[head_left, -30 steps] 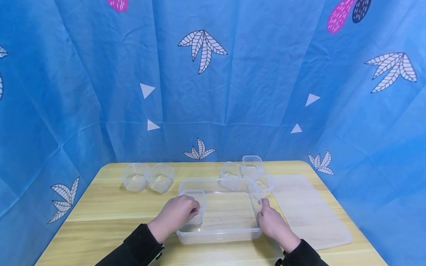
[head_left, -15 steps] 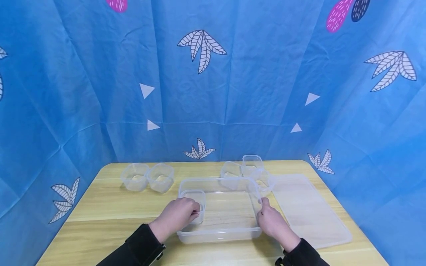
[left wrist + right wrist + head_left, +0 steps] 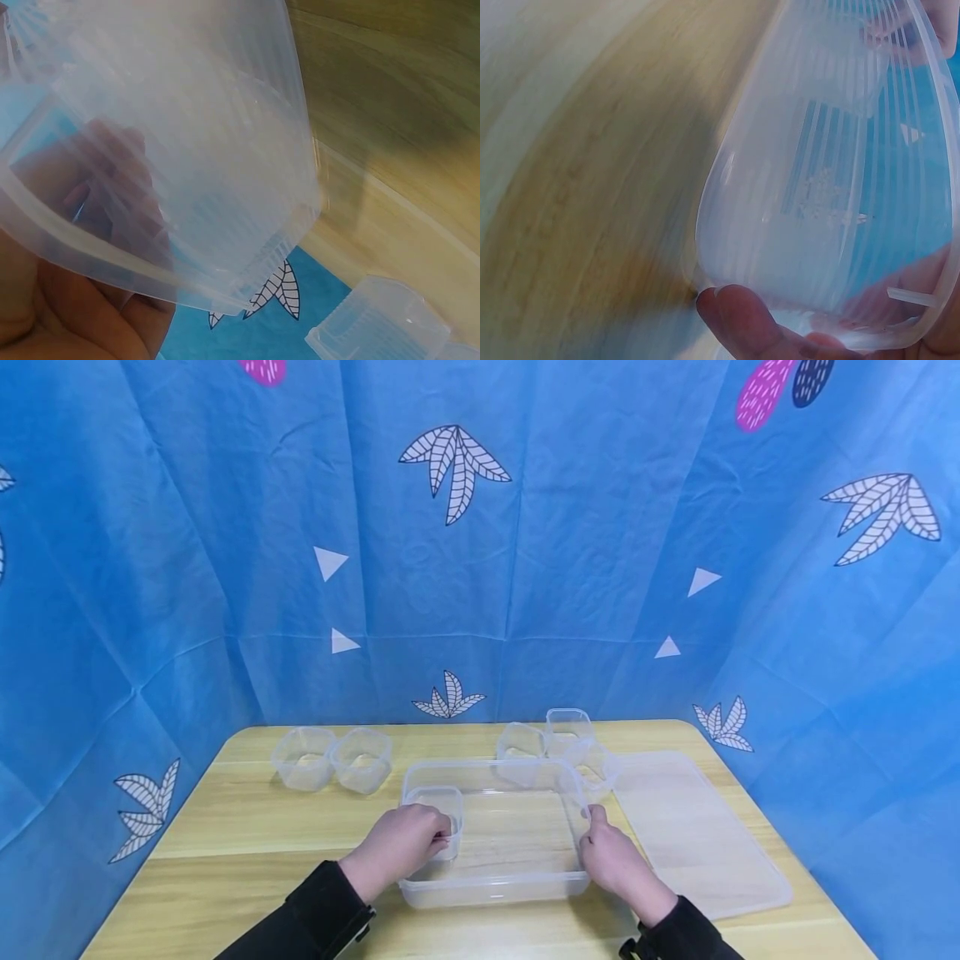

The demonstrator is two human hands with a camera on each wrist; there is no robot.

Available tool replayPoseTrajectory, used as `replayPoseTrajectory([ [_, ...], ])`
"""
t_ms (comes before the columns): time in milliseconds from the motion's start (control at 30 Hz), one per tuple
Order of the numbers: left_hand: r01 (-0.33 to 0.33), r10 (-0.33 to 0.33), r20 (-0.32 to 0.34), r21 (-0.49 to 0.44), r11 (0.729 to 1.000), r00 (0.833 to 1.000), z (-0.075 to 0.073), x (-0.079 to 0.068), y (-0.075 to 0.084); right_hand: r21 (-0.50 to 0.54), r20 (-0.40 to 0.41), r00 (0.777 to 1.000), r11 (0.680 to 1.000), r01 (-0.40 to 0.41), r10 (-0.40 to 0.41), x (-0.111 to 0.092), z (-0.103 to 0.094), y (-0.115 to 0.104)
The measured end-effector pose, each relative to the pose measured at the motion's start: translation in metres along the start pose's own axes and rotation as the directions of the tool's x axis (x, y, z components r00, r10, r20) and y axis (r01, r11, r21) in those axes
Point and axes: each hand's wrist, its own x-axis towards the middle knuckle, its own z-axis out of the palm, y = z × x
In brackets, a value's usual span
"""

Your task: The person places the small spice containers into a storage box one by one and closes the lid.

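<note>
A large clear plastic food box point(image 3: 495, 892) stands near the table's front edge. Inside its left end sits a small clear square container point(image 3: 437, 802). My left hand point(image 3: 397, 843) reaches over the big box's front left corner and pinches the small container's near right rim. In the left wrist view, the ribbed clear plastic wall point(image 3: 210, 172) overlaps the fingers. My right hand point(image 3: 615, 860) grips the big box's right side, thumb along the upper edge. The right wrist view shows a fingertip point(image 3: 742, 322) low against the ribbed box wall.
Two small containers point(image 3: 303, 760) stand side by side at the back left of the wooden table point(image 3: 210, 893). Three more point(image 3: 521, 743) cluster behind the big box. A flat translucent lid point(image 3: 705, 843) lies on the right. A blue patterned curtain point(image 3: 570, 585) hangs behind.
</note>
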Motion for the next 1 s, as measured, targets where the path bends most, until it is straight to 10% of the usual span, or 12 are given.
replayPoseTrajectory([
  [1000, 0.036, -0.036, -0.008, 0.003, 0.999, 0.999, 0.004, 0.013, -0.015, -0.023, 0.009, 1.0, 1.0, 0.004, -0.004, 0.0, 0.001, 0.001],
])
